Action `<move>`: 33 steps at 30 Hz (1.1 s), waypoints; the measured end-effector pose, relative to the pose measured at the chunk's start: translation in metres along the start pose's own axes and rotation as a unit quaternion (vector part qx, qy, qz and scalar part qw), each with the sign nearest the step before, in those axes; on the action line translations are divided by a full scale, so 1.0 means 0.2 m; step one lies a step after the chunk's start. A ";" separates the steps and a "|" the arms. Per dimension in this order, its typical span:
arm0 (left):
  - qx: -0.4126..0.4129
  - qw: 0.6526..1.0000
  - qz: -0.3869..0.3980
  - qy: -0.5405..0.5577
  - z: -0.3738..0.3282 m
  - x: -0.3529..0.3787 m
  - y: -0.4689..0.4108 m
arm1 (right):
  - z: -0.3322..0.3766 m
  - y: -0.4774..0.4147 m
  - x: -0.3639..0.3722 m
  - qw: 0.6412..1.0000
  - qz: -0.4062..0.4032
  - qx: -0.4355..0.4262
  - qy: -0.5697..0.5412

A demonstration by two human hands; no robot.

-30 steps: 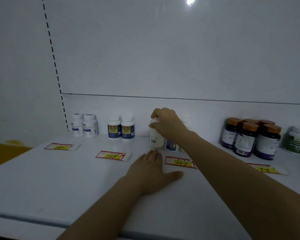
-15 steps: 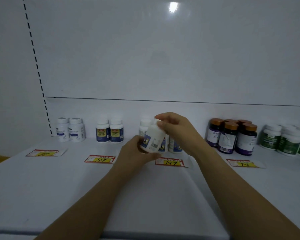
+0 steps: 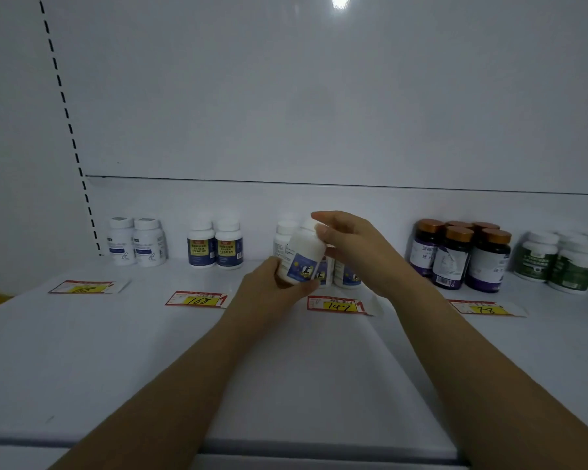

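The left hand [image 3: 269,290] grips the tilted white bottle [image 3: 302,256] by its base. The right hand [image 3: 352,247], at its 2 o'clock, curls round its top.

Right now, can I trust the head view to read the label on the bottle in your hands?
Head view: dim and bluish, so the white plastic bottle with a blue label, gripped by the left hand and right hand, shows its picture but no readable print; the lone glare spot sits high on the white back panel; the yellow 147 price tag reads fine.
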State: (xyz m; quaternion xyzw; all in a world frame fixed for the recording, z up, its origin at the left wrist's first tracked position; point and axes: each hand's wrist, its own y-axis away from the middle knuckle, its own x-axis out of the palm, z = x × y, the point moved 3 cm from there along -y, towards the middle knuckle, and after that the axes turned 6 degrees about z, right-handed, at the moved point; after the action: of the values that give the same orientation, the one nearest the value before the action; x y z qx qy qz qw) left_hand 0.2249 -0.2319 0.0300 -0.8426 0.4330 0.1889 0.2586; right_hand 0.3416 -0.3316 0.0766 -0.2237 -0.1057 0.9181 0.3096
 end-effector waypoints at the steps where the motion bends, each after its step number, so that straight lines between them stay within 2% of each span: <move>1: 0.000 1.000 -0.006 -0.007 0.00 -0.01 0.00 | 0.00 0.00 0.01 1.000 0.007 0.001 0.013; 8: 0.007 0.998 -0.019 -0.055 0.02 0.00 0.00 | 0.01 0.03 0.02 0.999 0.001 0.025 0.041; 11: 0.022 0.997 -0.021 -0.075 0.02 0.00 0.01 | 0.03 0.03 0.00 0.996 -0.004 0.036 0.086; 16: 0.054 0.963 -0.065 -0.256 -0.05 0.02 0.05 | 0.17 0.02 -0.07 0.983 0.000 0.052 0.178; 21: 0.010 0.940 0.028 -0.340 -0.13 0.02 0.07 | 0.39 0.03 -0.14 0.941 0.020 0.028 0.338; 25: -0.038 0.935 0.084 -0.343 -0.22 -0.06 0.09 | 0.45 0.06 -0.15 0.899 0.060 0.047 0.431; 30: -0.067 0.919 0.095 -0.377 -0.28 -0.08 0.16 | 0.49 0.12 -0.14 0.878 0.072 0.051 0.470; 33: -0.077 0.916 0.091 -0.383 -0.29 -0.07 0.20 | 0.51 0.15 -0.13 0.883 0.082 0.054 0.459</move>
State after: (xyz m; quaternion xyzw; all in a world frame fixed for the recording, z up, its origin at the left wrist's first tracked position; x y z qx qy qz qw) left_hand 0.1897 -0.2771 0.0731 -0.6800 0.3597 0.5524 0.3210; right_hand 0.2963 -0.3773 0.1649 -0.6105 0.1168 0.7395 0.2585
